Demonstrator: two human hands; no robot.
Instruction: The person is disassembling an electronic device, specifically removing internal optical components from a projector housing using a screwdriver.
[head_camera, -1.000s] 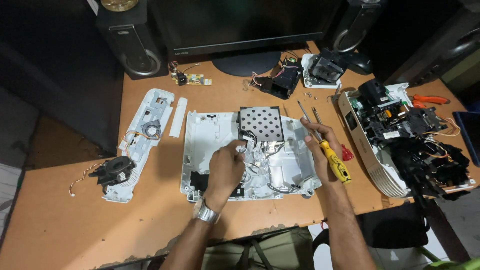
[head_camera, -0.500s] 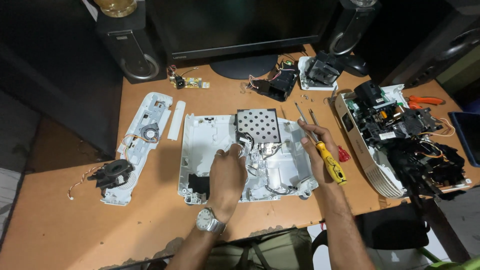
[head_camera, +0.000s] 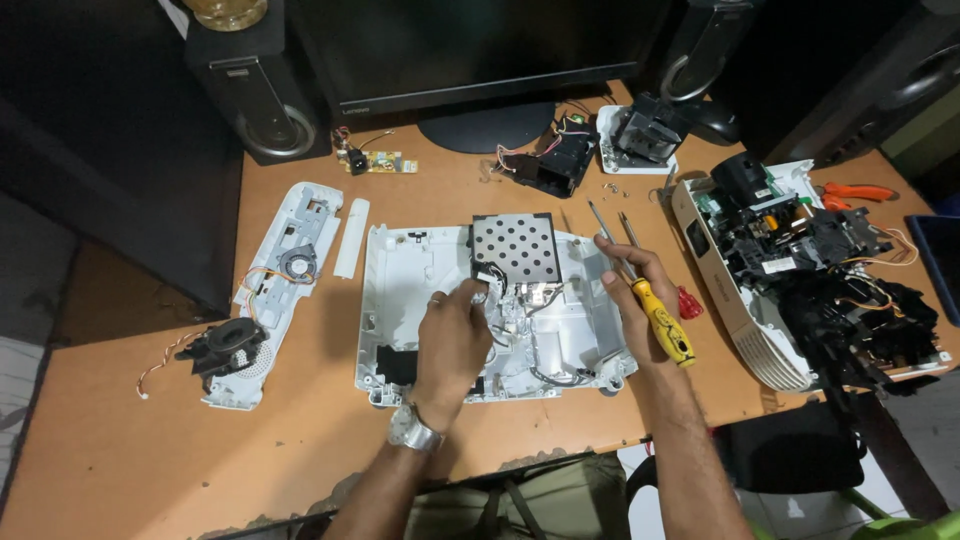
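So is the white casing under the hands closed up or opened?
Opened: the white casing lies cover-off, its perforated metal plate and wires exposed.

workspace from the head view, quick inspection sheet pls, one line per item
surface: orange-brown wooden desk, worn front edge
job's things: white plastic casing lying open, perforated metal plate at its top; yellow-handled screwdriver
clutter: long white side panel with black speaker; small green circuit board; opened white device full of black parts; orange pliers
grippers: left hand fingertips on parts inside the casing; right hand grips two screwdrivers
cables: red-white lead from the speaker; loose wires inside the casing
surroundings: monitor stand, two dark speakers behind
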